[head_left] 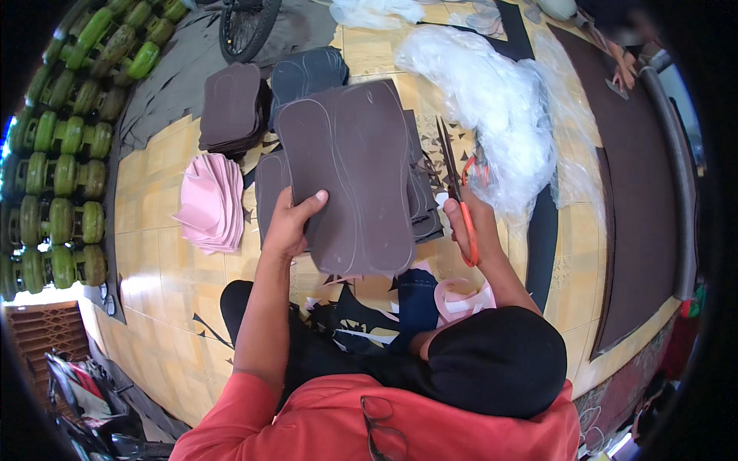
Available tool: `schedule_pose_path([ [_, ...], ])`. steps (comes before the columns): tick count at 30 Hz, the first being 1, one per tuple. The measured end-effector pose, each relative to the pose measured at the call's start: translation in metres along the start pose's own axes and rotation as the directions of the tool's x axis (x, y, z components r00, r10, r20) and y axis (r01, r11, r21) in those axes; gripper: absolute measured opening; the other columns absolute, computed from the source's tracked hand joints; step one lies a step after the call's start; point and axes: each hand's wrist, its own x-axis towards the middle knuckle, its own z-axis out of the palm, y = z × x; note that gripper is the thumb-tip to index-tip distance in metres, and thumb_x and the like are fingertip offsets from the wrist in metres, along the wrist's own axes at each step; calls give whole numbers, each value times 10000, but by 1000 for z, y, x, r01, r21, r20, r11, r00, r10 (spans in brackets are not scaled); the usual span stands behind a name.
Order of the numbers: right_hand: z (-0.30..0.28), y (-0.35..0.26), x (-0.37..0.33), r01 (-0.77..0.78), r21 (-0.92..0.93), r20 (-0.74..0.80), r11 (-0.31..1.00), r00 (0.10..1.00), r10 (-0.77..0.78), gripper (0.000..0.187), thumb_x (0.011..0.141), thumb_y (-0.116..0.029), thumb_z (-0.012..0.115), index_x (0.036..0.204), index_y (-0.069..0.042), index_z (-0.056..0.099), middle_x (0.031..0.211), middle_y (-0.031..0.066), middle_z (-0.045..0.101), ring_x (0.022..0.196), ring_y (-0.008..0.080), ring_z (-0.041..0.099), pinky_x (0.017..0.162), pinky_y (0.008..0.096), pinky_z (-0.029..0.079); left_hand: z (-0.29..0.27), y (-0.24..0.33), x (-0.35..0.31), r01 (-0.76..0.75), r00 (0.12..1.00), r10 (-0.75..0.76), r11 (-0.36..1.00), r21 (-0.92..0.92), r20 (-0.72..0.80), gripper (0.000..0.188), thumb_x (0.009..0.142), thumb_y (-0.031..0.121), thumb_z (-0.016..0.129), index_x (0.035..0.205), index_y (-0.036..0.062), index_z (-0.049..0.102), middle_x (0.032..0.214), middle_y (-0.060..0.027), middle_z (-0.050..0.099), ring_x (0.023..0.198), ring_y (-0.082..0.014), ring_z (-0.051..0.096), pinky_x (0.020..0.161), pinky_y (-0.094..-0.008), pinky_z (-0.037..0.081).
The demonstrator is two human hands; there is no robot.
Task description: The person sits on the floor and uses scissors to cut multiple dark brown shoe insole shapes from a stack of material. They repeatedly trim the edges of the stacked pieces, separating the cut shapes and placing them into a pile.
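Observation:
My left hand [288, 223] grips the left edge of a brown foam sheet [365, 177], thumb on top. Pale curved sole outlines are drawn on this sheet, which is tilted up over my lap. Just to its right, my right hand [478, 219] holds scissors [451, 165] with orange handles, their dark blades pointing away from me and slightly apart. The blades are not touching the sheet. Behind and below the held piece lie more brown sheets [425, 203], partly hidden by it. Pink strips [465, 300] and dark scraps [357, 311] lie around my legs.
Beyond my left hand stand a brown stack [231, 107], a blue-grey stack [307, 73] and pink sheets [209, 203]. Clear plastic [484, 100] is heaped at right, near a long brown sheet [646, 192]. Another person's hand [624, 69] works there. Green gas cylinders [58, 177] line the left.

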Motion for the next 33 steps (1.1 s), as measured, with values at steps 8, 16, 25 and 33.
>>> schedule_pose_path([
  [8, 0, 10, 5, -59, 40, -31, 997, 998, 60, 361, 944, -344, 581, 811, -14, 525, 608, 122, 548, 516, 238, 539, 520, 367, 443, -21, 0, 5, -116, 992, 120, 989, 94, -31, 524, 845, 115, 680, 1313, 1, 472, 1145, -115, 618, 1008, -209, 609, 878, -338, 497],
  [16, 1, 3, 1, -172, 127, -2, 977, 985, 173, 368, 965, -375, 557, 830, -34, 529, 566, -4, 480, 447, 80, 479, 413, 246, 398, -166, 5, 23, -53, 964, 116, 965, 257, -240, 460, 891, 133, 663, 1300, 29, 481, 1107, -103, 637, 944, -193, 635, 827, -331, 530],
  [25, 8, -1, 4, -213, 92, -4, 973, 977, 214, 373, 953, -377, 587, 817, -36, 525, 573, -10, 464, 446, 68, 463, 399, 239, 390, -208, -115, 55, 218, 897, 316, 293, 931, -310, 1191, 640, 482, 851, 1447, -96, 194, 1299, -375, 445, 1186, -454, 498, 1029, -458, 398],
  [33, 11, -4, 5, -206, 55, 27, 977, 978, 205, 384, 963, -405, 555, 845, -39, 562, 579, -10, 467, 441, 60, 461, 404, 216, 385, -190, -94, 44, 232, 933, 203, 290, 928, -296, 1207, 586, 400, 895, 1488, 10, 194, 1349, -315, 435, 1266, -436, 424, 1057, -457, 363],
])
